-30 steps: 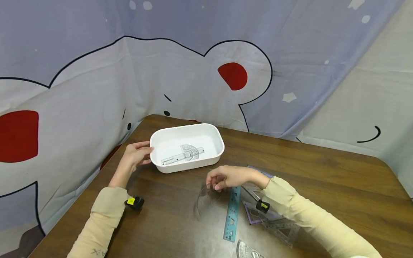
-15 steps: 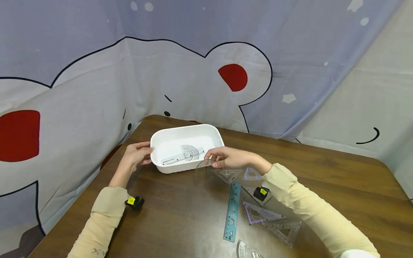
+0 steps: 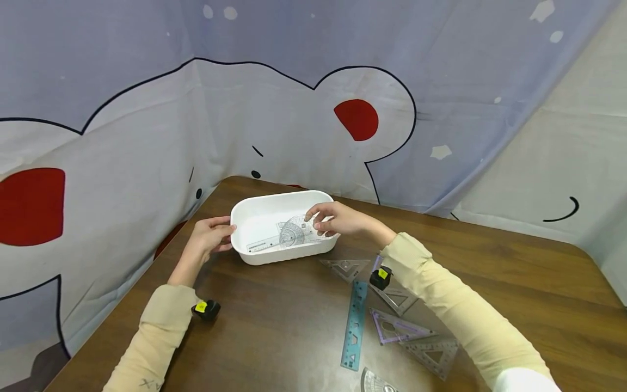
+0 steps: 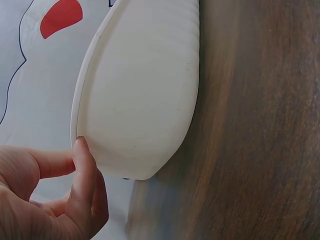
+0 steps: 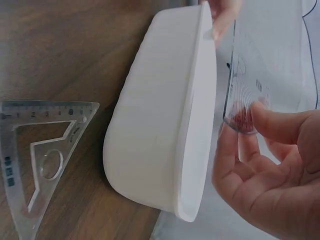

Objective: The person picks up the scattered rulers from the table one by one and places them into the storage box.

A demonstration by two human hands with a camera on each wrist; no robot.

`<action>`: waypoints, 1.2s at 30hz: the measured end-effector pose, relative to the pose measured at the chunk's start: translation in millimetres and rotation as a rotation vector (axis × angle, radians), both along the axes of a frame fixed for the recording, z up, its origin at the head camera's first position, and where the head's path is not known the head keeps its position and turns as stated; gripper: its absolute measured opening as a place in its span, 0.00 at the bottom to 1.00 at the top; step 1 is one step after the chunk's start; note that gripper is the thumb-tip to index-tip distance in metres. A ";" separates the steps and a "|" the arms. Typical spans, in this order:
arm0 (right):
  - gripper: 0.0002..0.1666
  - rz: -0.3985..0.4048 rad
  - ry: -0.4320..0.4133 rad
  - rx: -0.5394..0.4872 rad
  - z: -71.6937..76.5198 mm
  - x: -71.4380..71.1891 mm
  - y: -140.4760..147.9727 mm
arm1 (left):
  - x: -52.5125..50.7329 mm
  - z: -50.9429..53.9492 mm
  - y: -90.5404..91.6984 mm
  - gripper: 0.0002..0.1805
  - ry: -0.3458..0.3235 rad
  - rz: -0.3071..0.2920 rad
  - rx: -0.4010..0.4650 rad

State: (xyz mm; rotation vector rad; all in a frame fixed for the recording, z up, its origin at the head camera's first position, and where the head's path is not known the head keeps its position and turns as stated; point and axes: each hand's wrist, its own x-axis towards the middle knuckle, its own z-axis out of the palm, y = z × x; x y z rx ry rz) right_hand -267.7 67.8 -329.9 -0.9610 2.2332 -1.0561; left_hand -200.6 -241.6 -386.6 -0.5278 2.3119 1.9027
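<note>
A white plastic tub point(image 3: 286, 254) stands at the far left of the table. At its left end, my left hand point(image 3: 208, 238) pinches the rim between thumb and fingers, as the left wrist view also shows. Over the tub's right part, my right hand point(image 3: 338, 219) pinches a clear protractor point(image 5: 245, 92) by one edge. The right wrist view shows the protractor above the rim, thumb on one side and fingers on the other. Inside the tub lies a clear ruler point(image 3: 262, 245); a second protractor there is partly covered by the held one.
Right of centre lie a blue ruler point(image 3: 349, 348), a clear set square point(image 5: 10, 170), a purple-edged set square point(image 3: 377, 328) and more clear ones, partly overlapping. Another protractor point(image 3: 369, 381) is cut off at the bottom edge. A printed cloth point(image 3: 294, 120) hangs behind the table.
My right hand has carried the protractor from the table, up and away from me, to over the tub. My left hand has stayed on the rim.
</note>
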 end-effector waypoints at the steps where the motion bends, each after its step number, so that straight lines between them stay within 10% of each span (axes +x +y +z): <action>1: 0.16 -0.005 0.005 0.002 -0.7 -2.7 -1.8 | -0.3 -0.2 -0.2 0.30 -0.002 -0.002 0.001; 19: 0.15 -0.341 -0.278 0.056 -22.7 -24.4 -36.1 | 0.2 -0.1 -2.3 0.30 -0.006 0.007 0.020; 36: 0.17 -0.407 -0.217 0.086 -48.4 -20.5 -52.4 | 2.8 0.6 -3.0 0.31 -0.014 0.006 0.002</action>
